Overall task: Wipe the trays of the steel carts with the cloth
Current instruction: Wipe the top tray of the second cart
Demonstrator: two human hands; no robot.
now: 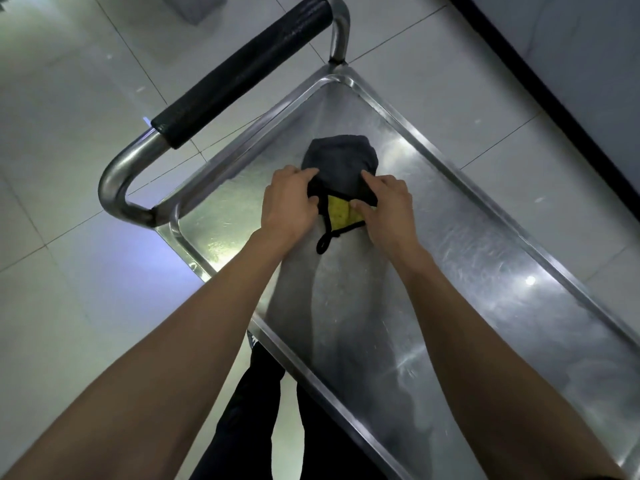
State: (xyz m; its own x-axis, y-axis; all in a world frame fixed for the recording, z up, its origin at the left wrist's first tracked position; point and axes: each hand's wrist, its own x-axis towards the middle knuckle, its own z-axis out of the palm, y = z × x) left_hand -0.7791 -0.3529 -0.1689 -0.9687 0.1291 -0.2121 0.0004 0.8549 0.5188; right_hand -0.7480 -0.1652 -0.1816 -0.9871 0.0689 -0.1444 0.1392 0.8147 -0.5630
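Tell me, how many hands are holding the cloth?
2. The left hand grips the cloth's left edge, and the right hand pinches its right edge, over the steel tray.

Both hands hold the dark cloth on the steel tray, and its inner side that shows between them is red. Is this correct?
Not quite. In the head view, both the left hand and the right hand do hold the dark cloth on the steel tray, but the inner side showing between them is yellow.
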